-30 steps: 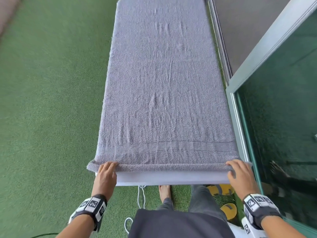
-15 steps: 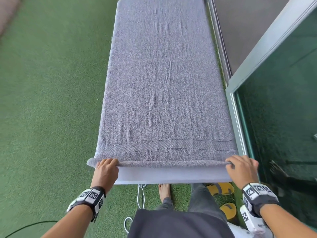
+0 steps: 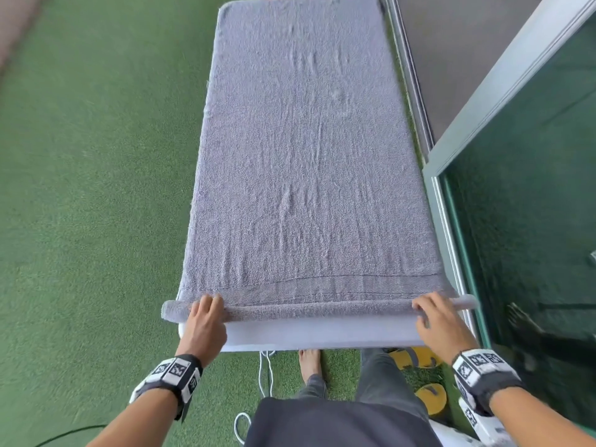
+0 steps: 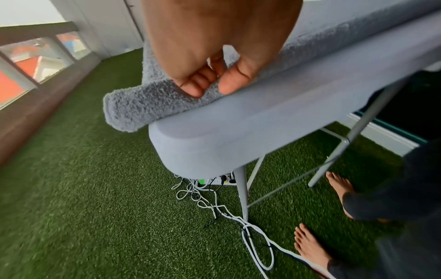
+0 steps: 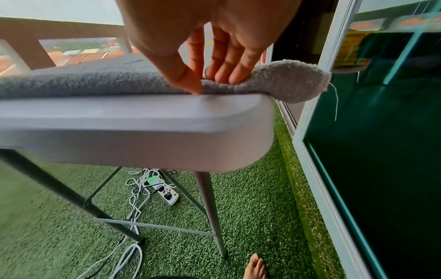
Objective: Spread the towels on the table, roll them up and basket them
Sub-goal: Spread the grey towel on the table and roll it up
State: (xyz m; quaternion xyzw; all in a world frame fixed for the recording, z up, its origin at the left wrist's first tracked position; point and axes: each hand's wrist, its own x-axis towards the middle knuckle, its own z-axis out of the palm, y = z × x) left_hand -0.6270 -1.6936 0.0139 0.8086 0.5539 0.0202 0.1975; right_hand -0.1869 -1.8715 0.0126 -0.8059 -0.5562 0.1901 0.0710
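The towel [image 3: 303,162] is terry cloth: I judge it soft, limp and light, with a nap that grips the fingers rather than slipping, and with nothing breakable in it. Being limp, it will sag wherever it is unsupported, so I judge the sound hold to be at both ends of the roll at once, as my hands now have it, to keep the tube even across its width.

It is grey-lilac, looped in texture, with a flat woven band across it low in the head view. It lies spread along the table [image 3: 322,333], filling the centre of that frame from top to bottom and covering nearly the whole top. Its near edge is turned into a thin roll [image 3: 319,309] running across the lower part of the frame; both ends overhang the table corners.

My left hand [image 3: 204,321], lower left, has its fingers [image 4: 190,85] and thumb curled onto the roll, pinching it. My right hand [image 3: 440,321], lower right, has fingertips [image 5: 229,75] bent down on the roll and the thumb tucked at its near side.

No basket is in view.
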